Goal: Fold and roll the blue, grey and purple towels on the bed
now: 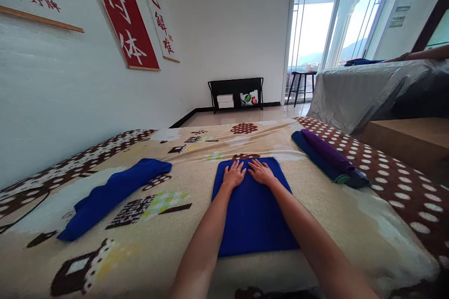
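A blue cloth [257,224] lies flat, roughly square, on the patterned blanket [168,252] in front of me. Near its far edge, my left hand [234,174] rests palm down with the fingers spread. Beside it my right hand [261,171] lies flat on the same cloth, fingers apart, a small gap between the two hands. Another blue cloth [115,191] lies loosely crumpled to the left. At the right are rolled or folded cloths, one purple [326,149] and one dark blue [310,154] with a green edge.
Beyond the blanket stands a black rack [235,88] with white boxes and a bag. A dark stool [303,79] is by the glass door. At the right, a plastic-covered piece of furniture [354,91] bears blue cloth, with part of another person's arm [421,54] over it.
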Available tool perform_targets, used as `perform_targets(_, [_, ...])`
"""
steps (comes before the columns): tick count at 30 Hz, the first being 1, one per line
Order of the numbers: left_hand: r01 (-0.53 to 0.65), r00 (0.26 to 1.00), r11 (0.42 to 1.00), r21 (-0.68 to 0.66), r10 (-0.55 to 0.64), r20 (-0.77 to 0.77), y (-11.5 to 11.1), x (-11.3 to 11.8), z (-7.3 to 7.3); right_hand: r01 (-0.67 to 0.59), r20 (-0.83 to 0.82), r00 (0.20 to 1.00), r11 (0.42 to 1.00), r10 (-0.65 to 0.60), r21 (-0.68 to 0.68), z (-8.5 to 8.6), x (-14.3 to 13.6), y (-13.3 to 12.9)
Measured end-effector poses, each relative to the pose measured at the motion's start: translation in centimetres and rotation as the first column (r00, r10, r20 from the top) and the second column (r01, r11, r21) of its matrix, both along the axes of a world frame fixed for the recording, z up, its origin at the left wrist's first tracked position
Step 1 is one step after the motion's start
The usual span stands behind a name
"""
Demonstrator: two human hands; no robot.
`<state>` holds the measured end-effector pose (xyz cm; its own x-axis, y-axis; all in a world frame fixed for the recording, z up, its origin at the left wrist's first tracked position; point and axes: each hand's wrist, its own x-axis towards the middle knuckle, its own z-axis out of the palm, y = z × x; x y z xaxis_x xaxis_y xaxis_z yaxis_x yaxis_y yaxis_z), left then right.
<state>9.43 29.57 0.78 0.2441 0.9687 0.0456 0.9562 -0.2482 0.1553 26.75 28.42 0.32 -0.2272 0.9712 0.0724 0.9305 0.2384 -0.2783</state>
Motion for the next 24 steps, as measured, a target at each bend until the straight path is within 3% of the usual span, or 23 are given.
perform_targets(4, [-0.154, 0.988, 0.988, -0.012, 0.154, 0.003, 0.0, -3.2, 0.3, 0.178, 0.01, 0.984, 0.984, -0.178, -0.024, -0.1, 3.8, -0.1])
perform_targets(7, [-0.218, 0.976, 0.976, -0.01, 0.218, 0.004, -0.5, -4.5, 0.5, 0.263, 0.021, 0.965, 0.964, -0.262, -0.033, -0.1, 5.1, -0.5])
perform_targets(13, [-0.283, 0.959, 0.959, 0.028, 0.283, -0.001, -2.4, -2.6, 0.4, 0.357, 0.028, 0.934, 0.934, -0.356, -0.023, -0.1, 2.5, -2.0])
perform_targets(17, [-0.183, 0.983, 0.983, 0.03, 0.183, -0.005, -4.3, -0.5, 0.2, 0.28, 0.01, 0.96, 0.96, -0.28, 0.01, -0.1, 0.3, -3.6])
perform_targets(24, [0.007, 1.0, 0.999, 0.052, -0.006, -0.015, -7.6, 2.1, 0.0, -0.019, 0.004, 1.0, 0.998, 0.019, 0.066, 0.1, -1.3, -7.6])
